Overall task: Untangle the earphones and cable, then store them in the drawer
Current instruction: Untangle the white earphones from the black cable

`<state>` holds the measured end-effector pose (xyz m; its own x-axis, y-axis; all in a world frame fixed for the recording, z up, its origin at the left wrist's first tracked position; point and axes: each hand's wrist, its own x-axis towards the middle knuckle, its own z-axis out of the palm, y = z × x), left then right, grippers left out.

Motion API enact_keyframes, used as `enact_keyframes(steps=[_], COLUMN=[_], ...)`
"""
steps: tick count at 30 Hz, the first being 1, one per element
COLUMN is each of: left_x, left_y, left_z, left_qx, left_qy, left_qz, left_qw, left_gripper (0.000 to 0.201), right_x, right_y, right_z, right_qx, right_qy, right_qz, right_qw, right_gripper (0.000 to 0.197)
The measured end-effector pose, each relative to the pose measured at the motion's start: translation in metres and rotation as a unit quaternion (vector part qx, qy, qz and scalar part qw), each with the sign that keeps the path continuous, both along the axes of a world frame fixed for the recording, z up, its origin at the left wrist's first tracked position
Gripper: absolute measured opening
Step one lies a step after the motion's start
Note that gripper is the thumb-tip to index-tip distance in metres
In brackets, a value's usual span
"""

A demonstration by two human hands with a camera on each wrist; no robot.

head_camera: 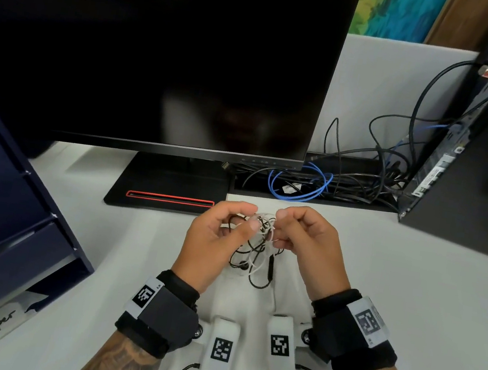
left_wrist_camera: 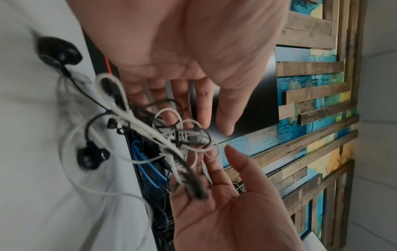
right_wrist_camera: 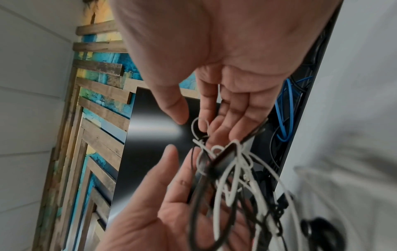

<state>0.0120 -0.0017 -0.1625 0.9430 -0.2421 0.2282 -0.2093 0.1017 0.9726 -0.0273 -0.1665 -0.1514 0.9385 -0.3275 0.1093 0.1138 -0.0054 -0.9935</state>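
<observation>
Head view: your left hand (head_camera: 216, 240) and right hand (head_camera: 306, 244) are raised close together over the white desk (head_camera: 408, 302), each pinching the knot of black earphones (head_camera: 244, 265) and white cable (head_camera: 257, 268) between them, loose loops hanging below your fingers. Left wrist view: your left hand (left_wrist_camera: 182, 59) has fingers extended into the knot (left_wrist_camera: 184, 135), two earbuds dangling beyond its little-finger side. Right wrist view: your right hand (right_wrist_camera: 225, 68) has fingertips hooked in the white loops, left palm opposite.
</observation>
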Motion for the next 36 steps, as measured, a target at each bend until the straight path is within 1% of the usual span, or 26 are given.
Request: enact_keyframes(steps=[4, 9, 12, 16, 19, 21, 26, 31, 36], left_x=[0.0, 0.003, 0.004, 0.005, 0.005, 0.005, 0.004, 0.002, 0.003], left_y=[0.0, 0.0, -0.001, 0.001, 0.002, 0.003, 0.003, 0.003, 0.002], left_z=[-0.003, -0.006, -0.006, -0.005, -0.002, -0.002, -0.001, 0.0, 0.0], left_qx=[0.022, 0.051, 0.046, 0.012, -0.028, -0.038, -0.027, -0.046, -0.026], left_qy=[0.028, 0.027, 0.036, 0.061, 0.088, 0.096, 0.084, 0.126, 0.1], left_qz=[-0.031, -0.022, -0.008, 0.017, 0.011, -0.001, -0.005, -0.007, 0.001], left_qw=[0.999, 0.998, 0.998, 0.998, 0.996, 0.995, 0.996, 0.991, 0.995], left_gripper=[0.022, 0.025, 0.024, 0.022, 0.02, 0.021, 0.017, 0.018, 0.013], right_x=[0.0, 0.0, 0.0, 0.001, 0.002, 0.003, 0.001, 0.002, 0.002], right_y=[0.003, 0.005, 0.005, 0.003, 0.001, 0.001, 0.002, 0.002, 0.001], right_z=[0.0, -0.001, 0.0, -0.006, -0.009, -0.01, -0.009, -0.011, -0.009], right_qx=[0.02, -0.012, -0.022, -0.057, -0.089, -0.109, -0.116, -0.121, -0.125], right_qy=[0.009, 0.01, 0.003, -0.014, -0.019, -0.021, -0.013, -0.016, -0.016], right_qz=[0.033, 0.073, 0.08, 0.06, 0.056, 0.057, 0.066, 0.069, 0.061], right_qw=[0.999, 0.997, 0.997, 0.996, 0.994, 0.992, 0.991, 0.99, 0.99], right_gripper=[0.023, 0.035, 0.03, 0.018, 0.013, 0.01, 0.013, 0.012, 0.011])
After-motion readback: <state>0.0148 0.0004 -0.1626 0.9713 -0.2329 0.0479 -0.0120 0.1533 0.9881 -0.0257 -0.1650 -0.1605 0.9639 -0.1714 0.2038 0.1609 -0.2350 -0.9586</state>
